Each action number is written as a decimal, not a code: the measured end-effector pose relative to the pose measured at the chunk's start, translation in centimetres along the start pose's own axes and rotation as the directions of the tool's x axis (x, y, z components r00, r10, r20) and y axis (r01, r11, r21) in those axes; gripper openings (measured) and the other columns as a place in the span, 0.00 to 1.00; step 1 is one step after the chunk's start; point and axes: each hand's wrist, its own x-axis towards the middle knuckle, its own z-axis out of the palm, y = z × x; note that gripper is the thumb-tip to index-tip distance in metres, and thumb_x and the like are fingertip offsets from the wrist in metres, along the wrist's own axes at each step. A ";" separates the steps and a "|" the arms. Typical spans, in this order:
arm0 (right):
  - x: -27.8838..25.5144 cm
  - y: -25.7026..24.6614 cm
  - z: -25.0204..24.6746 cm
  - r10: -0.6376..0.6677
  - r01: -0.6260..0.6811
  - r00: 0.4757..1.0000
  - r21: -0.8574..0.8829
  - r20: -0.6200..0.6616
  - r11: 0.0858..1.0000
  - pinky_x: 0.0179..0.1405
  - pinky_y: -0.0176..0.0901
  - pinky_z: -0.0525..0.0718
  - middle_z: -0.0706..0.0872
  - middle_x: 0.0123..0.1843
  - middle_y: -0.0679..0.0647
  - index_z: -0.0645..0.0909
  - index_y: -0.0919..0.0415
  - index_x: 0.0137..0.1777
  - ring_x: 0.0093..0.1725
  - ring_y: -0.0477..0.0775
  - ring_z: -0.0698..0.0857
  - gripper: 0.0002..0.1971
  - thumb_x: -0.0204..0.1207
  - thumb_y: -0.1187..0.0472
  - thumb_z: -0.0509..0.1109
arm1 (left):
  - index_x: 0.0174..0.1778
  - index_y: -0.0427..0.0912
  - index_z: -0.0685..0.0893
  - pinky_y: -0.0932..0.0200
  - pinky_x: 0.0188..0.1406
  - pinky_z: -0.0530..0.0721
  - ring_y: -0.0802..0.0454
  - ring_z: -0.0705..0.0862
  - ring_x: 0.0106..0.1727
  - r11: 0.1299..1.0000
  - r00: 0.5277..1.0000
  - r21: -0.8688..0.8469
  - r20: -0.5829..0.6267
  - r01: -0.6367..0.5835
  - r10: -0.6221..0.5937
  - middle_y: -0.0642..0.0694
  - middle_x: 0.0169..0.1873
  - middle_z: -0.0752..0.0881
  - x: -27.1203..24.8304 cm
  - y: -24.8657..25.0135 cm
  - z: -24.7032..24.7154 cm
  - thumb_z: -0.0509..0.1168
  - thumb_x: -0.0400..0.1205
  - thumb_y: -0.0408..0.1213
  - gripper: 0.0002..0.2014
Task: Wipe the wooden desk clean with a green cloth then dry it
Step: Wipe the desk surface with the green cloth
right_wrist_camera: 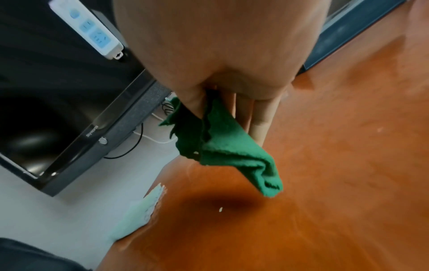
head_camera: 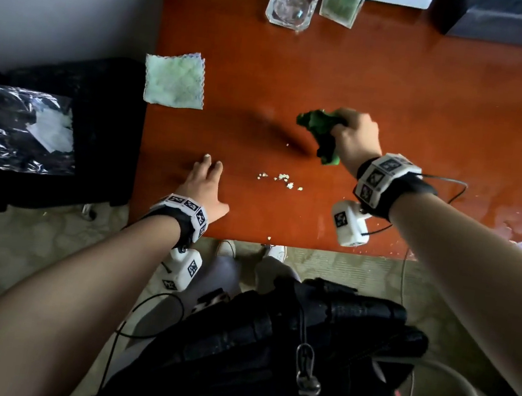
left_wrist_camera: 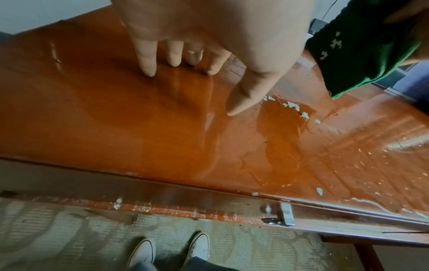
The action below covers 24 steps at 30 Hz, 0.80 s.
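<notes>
My right hand (head_camera: 351, 133) holds a bunched dark green cloth (head_camera: 320, 132) lifted above the middle of the wooden desk (head_camera: 401, 100). In the right wrist view the green cloth (right_wrist_camera: 230, 146) hangs from my right hand (right_wrist_camera: 218, 102), pinched between thumb and fingers. Its shadow falls on the wood below. My left hand (head_camera: 206, 180) rests flat near the front left of the desk, fingers spread, holding nothing. The left hand (left_wrist_camera: 197, 60) has its fingertips on the wet desk (left_wrist_camera: 116, 110). Small pale crumbs (head_camera: 279, 178) lie between the hands.
A pale green cloth (head_camera: 174, 78) lies flat at the desk's left edge. A glass ashtray (head_camera: 291, 5) and a clear box with green contents (head_camera: 342, 1) stand at the back. Wet patches (head_camera: 518, 220) shine at the right. A black bin (head_camera: 28, 128) stands left of the desk.
</notes>
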 end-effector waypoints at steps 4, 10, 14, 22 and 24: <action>0.7 -0.6 0.7 -0.012 0.009 1.000 -0.150 -0.019 0.989 0.50 0.52 0.86 0.88 0.53 0.64 0.84 0.58 0.61 0.52 0.65 0.85 0.24 0.70 0.72 0.55 | 0.87 0.54 0.45 0.48 0.77 0.70 0.50 0.43 0.87 0.999 0.999 -0.021 0.018 -0.036 0.036 0.55 0.86 0.37 -0.3 -1.0 0.2 0.69 0.78 0.43 0.47; 1.5 -1.6 5.8 0.052 -0.035 0.998 -0.318 0.045 0.948 0.53 0.54 0.83 0.85 0.58 0.68 0.78 0.62 0.64 0.58 0.70 0.82 0.21 0.74 0.71 0.54 | 0.87 0.57 0.44 0.49 0.73 0.75 0.53 0.42 0.87 0.993 0.990 -0.030 0.082 -0.114 0.116 0.57 0.85 0.35 -0.2 -2.8 0.2 0.70 0.77 0.40 0.49; -1.6 -1.2 8.4 -0.043 0.110 0.986 -0.429 0.164 0.896 0.45 0.51 0.78 0.85 0.51 0.71 0.79 0.64 0.61 0.52 0.73 0.82 0.16 0.76 0.63 0.58 | 0.87 0.56 0.42 0.47 0.76 0.72 0.52 0.41 0.87 0.987 0.983 -0.007 0.089 -0.163 0.163 0.55 0.85 0.34 0.1 -3.4 0.4 0.70 0.78 0.40 0.49; -6.1 0.1 7.1 -0.093 0.170 0.966 -0.317 0.242 0.933 0.44 0.51 0.84 0.89 0.43 0.64 0.85 0.59 0.56 0.44 0.67 0.86 0.18 0.70 0.61 0.59 | 0.87 0.55 0.41 0.45 0.83 0.61 0.51 0.39 0.87 0.976 0.971 0.008 0.100 -0.217 0.215 0.53 0.85 0.32 0.2 -4.2 0.6 0.70 0.79 0.39 0.49; -4.9 -0.6 6.2 -0.080 0.111 0.988 -0.256 0.129 0.960 0.43 0.47 0.83 0.89 0.43 0.63 0.86 0.60 0.54 0.43 0.63 0.85 0.16 0.71 0.67 0.60 | 0.87 0.55 0.41 0.45 0.82 0.64 0.50 0.39 0.87 0.974 0.968 0.012 0.112 -0.226 0.224 0.53 0.85 0.32 0.1 -4.3 0.4 0.69 0.80 0.38 0.49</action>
